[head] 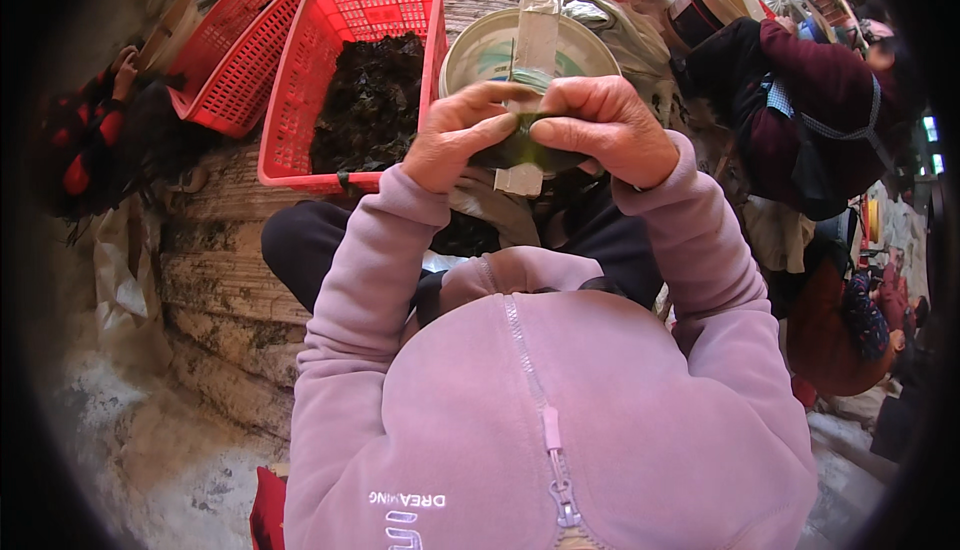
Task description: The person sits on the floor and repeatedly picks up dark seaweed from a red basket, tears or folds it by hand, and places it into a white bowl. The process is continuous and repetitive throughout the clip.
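Note:
My left hand (457,130) and my right hand (611,126) meet in front of me. Between thumbs and fingers they both pinch a dark green piece of seaweed (531,149), with a paler green patch between the thumb tips. Beneath it runs a narrow wooden board (538,17), reaching across a round pale bucket (480,36). Light green cord (529,79) is wound around the board just beyond my fingers. A thin upright spike (512,59) stands beside the cord. My fingers partly hide the seaweed's far edge.
Left of the bucket stands a red plastic basket (271,152) holding dark seaweed (371,92). Another red basket (240,47) tilts beside it. A person in a maroon top (810,92) sits at right; another person (90,130) is at far left. Pale sacking (615,17) lies behind the bucket.

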`<state>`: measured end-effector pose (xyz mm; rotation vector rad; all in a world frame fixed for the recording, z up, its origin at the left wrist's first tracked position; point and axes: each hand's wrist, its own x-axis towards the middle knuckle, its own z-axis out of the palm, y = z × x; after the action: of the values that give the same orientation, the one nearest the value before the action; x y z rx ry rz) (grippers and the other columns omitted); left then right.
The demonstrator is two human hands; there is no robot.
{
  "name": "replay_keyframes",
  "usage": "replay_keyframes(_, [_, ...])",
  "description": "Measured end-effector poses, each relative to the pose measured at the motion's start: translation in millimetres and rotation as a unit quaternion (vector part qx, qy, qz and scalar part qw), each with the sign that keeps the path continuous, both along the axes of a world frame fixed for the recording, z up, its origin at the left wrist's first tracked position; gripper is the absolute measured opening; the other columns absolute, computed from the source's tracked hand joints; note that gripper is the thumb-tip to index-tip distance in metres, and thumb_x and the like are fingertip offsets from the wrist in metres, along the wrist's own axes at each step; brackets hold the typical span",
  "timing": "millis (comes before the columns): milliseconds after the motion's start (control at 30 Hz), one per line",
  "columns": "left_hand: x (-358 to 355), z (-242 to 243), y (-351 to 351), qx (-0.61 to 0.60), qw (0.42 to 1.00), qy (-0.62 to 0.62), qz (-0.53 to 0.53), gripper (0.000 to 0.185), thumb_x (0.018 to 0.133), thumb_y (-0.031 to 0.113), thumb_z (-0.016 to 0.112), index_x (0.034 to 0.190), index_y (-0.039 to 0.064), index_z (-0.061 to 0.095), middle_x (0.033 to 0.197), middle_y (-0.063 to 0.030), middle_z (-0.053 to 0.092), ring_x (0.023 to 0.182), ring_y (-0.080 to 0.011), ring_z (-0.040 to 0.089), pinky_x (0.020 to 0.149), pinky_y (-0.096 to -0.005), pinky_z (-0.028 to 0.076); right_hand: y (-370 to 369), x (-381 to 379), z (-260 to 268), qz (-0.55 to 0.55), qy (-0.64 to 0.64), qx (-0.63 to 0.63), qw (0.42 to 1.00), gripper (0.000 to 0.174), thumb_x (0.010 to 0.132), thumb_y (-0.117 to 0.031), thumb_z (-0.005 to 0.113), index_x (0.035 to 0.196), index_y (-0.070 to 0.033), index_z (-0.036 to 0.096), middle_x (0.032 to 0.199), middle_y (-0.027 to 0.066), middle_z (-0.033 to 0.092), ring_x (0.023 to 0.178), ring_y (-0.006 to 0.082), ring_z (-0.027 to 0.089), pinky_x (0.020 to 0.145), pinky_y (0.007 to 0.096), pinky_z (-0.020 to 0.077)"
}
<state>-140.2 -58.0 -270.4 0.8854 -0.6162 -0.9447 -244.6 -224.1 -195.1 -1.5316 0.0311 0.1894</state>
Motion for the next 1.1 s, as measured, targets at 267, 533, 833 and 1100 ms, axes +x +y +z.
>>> replay_keyframes(267, [11.1, -3.2, 25.0, 0.018, 0.972, -0.214, 0.092, 0.030, 0.071, -0.003, 0.069, 0.100, 0.001, 0.061, 0.081, -0.0012, 0.058, 0.072, -0.0087, 0.055, 0.066, -0.0210, 0.046, -13.4, -2.1, -30.0, -0.009, -0.033, -0.042, 0.999, 0.035, 0.077, 0.001, 0.065, 0.111, -0.004, 0.059, 0.071, -0.0043, 0.051, 0.063, 0.0007, 0.045, 0.055, 0.0176, 0.0377])
replay_keyframes(533, [17.8, -22.4, 23.6, 0.095, 0.855, -0.481, 0.169, 0.020, 0.064, 0.002, 0.071, 0.082, 0.003, 0.065, 0.078, -0.0075, 0.056, 0.074, -0.0223, 0.057, 0.066, -0.0301, 0.046, -8.4, 0.0, -41.2, 0.023, -0.162, -0.497, 0.852, 0.024, 0.075, -0.005, 0.065, 0.098, -0.011, 0.064, 0.079, 0.0104, 0.060, 0.071, 0.0255, 0.059, 0.065, 0.0313, 0.0471])
replay_keyframes(833, [6.6, -37.4, 37.6, 0.286, 0.876, -0.303, 0.245, 0.020, 0.081, 0.025, 0.062, 0.077, 0.005, 0.064, 0.080, -0.0058, 0.060, 0.079, -0.0209, 0.057, 0.070, -0.0305, 0.044, 21.0, 25.5, -49.3, -0.076, 0.049, 0.029, 0.995, 0.013, 0.087, -0.011, 0.057, 0.083, -0.001, 0.064, 0.062, 0.0028, 0.056, 0.050, 0.0096, 0.052, 0.047, 0.0222, 0.0428])
replay_keyframes(1100, [-36.9, -33.5, 16.1, -0.133, 0.975, 0.176, -0.014, 0.052, 0.091, 0.050, 0.041, 0.105, 0.002, 0.057, 0.088, -0.0072, 0.059, 0.080, -0.0241, 0.056, 0.077, -0.0376, 0.043, 39.9, 21.2, -37.6, -0.095, 0.155, 0.166, 0.969, 0.021, 0.090, -0.017, 0.055, 0.085, 0.002, 0.061, 0.059, 0.0043, 0.056, 0.040, 0.0090, 0.045, 0.040, 0.0220, 0.0391])
